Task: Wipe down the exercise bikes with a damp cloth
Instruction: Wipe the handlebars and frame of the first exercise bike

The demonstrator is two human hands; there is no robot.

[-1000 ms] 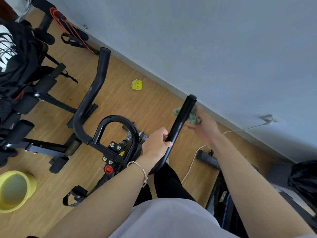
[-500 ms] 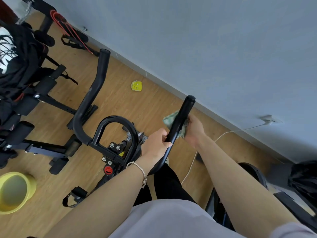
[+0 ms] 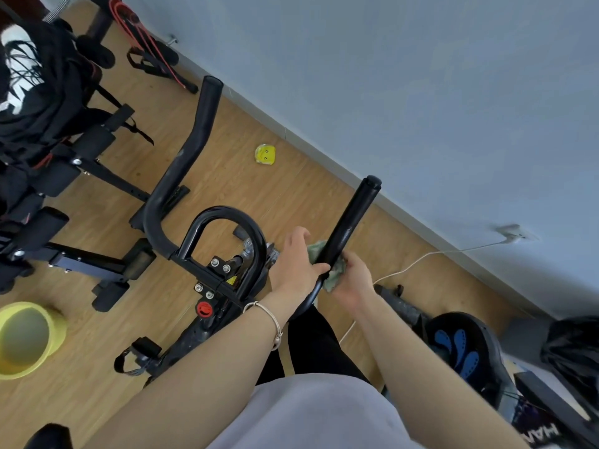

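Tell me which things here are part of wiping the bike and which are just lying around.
Job: green cloth, right handlebar, left hand, right hand.
Lying about: yellow smiley toy, white cable, black clothing.

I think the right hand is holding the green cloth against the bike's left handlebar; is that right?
Not quite: the right hand holds the cloth against the right handlebar, not the left one, as the head view shows.

- Green cloth (image 3: 334, 277) between left hand (image 3: 298, 267) and right hand (image 3: 354, 280).
- Black handlebar (image 3: 350, 222) in both hands.
- Red knob (image 3: 204, 308) below left hand.
- Yellow bucket (image 3: 55, 319) far left.
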